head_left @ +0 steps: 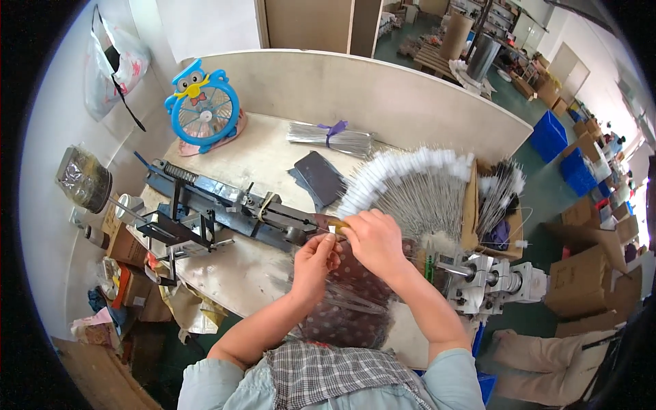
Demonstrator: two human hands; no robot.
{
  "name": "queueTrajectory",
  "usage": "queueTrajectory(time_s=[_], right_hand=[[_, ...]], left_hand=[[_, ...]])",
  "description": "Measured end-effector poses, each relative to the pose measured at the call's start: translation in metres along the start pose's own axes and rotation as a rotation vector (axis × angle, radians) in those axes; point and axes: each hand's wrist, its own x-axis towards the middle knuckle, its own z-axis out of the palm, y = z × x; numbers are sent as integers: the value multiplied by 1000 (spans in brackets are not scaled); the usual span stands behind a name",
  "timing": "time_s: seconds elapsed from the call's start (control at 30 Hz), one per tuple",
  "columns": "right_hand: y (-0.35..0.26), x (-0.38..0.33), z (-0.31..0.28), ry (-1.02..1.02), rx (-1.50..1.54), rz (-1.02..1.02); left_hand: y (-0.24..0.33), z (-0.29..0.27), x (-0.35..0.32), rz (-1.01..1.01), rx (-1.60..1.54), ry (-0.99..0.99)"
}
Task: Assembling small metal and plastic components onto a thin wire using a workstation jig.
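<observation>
My left hand (318, 261) pinches something small and thin at the front end of a long metal bench machine (225, 205); a little white piece (332, 229) shows just above its fingertips. Beside it, my right hand (373, 239) is closed round a yellowish tool handle (336, 223), whose working end I cannot make out. Under both hands lies a dark spotted cloth (345, 318) with loose thin wires (355, 298) on it. Right of my hands, a wide fan of wire brushes (427, 198) with white bristle tips covers the table.
A purple-tied bundle of wires (328, 134) and dark flat sheets (318, 176) lie behind. A blue fan (205, 113) stands back left. At right are a cardboard box (471, 205) of brushes and a metal spindle machine (492, 280). A person's trousered legs (547, 362) show lower right.
</observation>
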Motion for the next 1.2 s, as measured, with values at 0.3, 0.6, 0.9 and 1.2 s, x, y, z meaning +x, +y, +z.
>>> queueTrajectory(time_s=[0.3, 0.6, 0.9, 1.2], right_hand=[[-5, 5, -12, -255, 404, 282], [-30, -8, -2, 46, 116, 97], [-23, -12, 0, 199, 75, 14], [-17, -15, -4, 160, 47, -65]], left_hand=[[-2, -11, -3, 60, 105, -64], [2, -1, 0, -84, -181, -13], [-4, 2, 1, 0, -280, -26], [-6, 0, 2, 46, -264, -15]])
